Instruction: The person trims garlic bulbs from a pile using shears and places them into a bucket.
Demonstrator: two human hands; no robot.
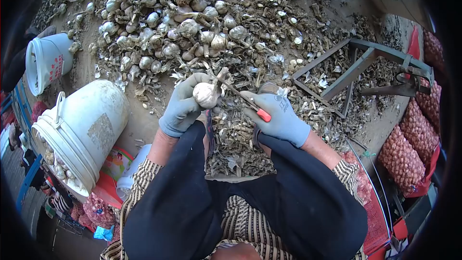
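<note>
My left hand (182, 107), in a pale grey work glove, is closed around a whitish garlic bulb (206, 95). The bulb's short stem stub points up and to the right. My right hand (279, 116), gloved alike, grips a slim dark metal cutting tool with a red handle (263, 115). The tool's narrow end reaches across to the stem, close to or touching it; exactly how it meets the stem is too small to tell. Both hands are above my knees, over a layer of dry garlic trimmings (240, 149).
Ahead lies a large heap of garlic bulbs (168, 29). A big white bucket (103, 110) lies tipped at the left with bulbs at its mouth, and a smaller white bucket (60, 58) is beyond it. At the right are a metal frame (356, 62) and filled red net sacks (402, 154).
</note>
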